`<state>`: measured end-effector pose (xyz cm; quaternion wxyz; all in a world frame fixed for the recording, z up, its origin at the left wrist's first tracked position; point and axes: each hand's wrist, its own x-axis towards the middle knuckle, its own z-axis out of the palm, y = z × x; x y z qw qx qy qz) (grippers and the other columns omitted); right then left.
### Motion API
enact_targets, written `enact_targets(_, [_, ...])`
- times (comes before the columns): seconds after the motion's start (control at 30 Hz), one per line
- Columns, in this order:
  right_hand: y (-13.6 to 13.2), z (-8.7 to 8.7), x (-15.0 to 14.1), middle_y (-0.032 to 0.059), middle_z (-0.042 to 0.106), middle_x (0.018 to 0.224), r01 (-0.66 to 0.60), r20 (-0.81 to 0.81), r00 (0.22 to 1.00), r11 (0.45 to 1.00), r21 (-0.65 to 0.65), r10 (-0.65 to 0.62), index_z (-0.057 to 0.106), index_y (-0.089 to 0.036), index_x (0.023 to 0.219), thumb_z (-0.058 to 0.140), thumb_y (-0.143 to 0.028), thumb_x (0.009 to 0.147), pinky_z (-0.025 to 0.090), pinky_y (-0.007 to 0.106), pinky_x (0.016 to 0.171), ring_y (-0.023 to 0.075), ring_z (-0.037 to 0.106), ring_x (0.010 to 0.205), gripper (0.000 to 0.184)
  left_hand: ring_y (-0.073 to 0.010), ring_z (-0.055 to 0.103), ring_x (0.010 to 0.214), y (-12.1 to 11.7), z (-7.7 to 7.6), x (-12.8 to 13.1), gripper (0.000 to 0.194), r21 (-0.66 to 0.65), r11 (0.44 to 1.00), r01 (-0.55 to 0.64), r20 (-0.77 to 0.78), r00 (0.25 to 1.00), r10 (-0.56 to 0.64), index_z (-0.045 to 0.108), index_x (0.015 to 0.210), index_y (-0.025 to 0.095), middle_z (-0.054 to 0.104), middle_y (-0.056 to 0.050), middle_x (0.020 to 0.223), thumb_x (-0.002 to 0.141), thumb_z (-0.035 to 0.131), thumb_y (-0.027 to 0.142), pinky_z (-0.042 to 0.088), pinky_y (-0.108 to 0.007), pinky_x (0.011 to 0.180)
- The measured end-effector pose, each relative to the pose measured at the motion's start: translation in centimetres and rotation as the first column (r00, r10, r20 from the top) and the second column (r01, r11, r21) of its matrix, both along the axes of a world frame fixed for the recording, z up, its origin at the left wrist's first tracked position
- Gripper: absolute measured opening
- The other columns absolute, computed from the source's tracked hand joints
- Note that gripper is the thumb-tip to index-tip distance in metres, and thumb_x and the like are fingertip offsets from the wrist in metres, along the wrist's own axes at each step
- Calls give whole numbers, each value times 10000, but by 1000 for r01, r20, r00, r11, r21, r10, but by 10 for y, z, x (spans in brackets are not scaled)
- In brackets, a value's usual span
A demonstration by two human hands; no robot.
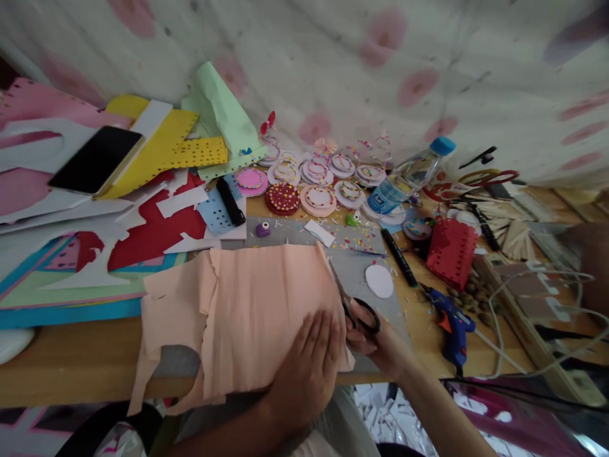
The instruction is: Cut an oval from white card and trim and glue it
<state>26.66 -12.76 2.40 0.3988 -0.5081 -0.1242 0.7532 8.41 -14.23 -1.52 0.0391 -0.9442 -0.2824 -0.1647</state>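
Observation:
A folded piece of peach crepe paper lies on the table, its left part cut ragged with a notch in it. My left hand rests flat on the paper near its right side, fingers stretched out. Black-handled scissors are gripped in my right hand, just beyond the left fingertips. Their blades point away from me along the paper's right edge; whether they are open is hard to see. Beside them a white paper oval lies on the grey mat.
Decorated paper discs crowd the back, next to a water bottle. A black marker and a blue glue gun with its cord lie right. Coloured paper sheets and a phone cover the left.

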Motion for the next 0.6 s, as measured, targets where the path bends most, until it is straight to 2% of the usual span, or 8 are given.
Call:
enact_targets(0.1, [4,-2,5,-106,301,464,-21,40,999,999,29,20,521,-147,643,768,-583,684,54,154,373,-2,126,403,502,-324,405,1364,0,0,0,525,17,1000,4,9,1000,-5,362,1428,-20,440,-219,1457,942,313,173,234,-478,1181])
enact_targets(0.27, [16,2,9,-84,355,494,-47,55,998,997,53,44,544,-149,668,762,-607,667,109,163,375,13,170,420,508,-325,435,1345,2,1,1,507,48,998,28,14,999,-29,402,1405,-13,465,-221,1438,937,328,171,220,-495,1183])
enact_targets(0.43, [28,3,8,-113,281,477,-45,73,996,997,56,41,508,-164,640,767,-621,647,71,158,361,6,106,410,525,-332,450,1332,2,-1,1,489,49,998,32,22,999,-33,431,1378,-21,500,-233,1404,941,331,177,210,-499,1188])
enact_targets(0.6, [35,3,9,-97,322,493,-50,98,994,996,77,43,542,-150,660,756,-644,641,105,154,372,6,156,418,539,-337,442,1337,1,0,1,480,59,997,55,37,998,-57,449,1371,-7,509,-223,1400,947,321,177,208,-501,1188])
